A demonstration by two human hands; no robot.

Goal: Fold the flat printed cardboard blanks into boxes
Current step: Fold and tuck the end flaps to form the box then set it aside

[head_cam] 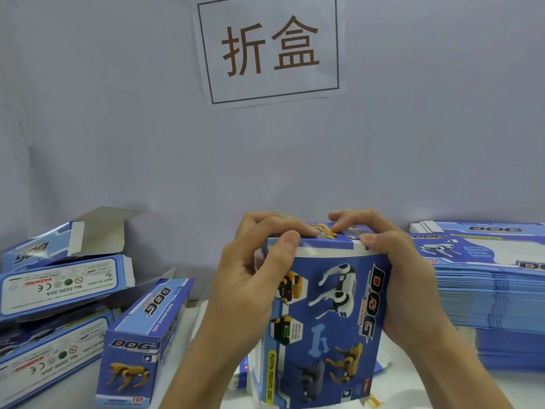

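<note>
Gripping the upright blue dog-printed box (324, 320), both hands (244, 278) (404, 276) seemingly press its top flap shut.

Two bare hands and forearms in view, no sleeves, no gloves. Left hand (250, 278) enters from about 7 o'clock, right hand (395, 273) from about 5 o'clock. No rings, watch, bracelets or wristbands on either wrist. Fingernails short and unpainted; left thumbnail plain to see, right-hand nails partly visible. Forearms uncovered down to the bottom frame edge, so clothing higher up the arms can't be told. No marks or tattoos visible.
</note>
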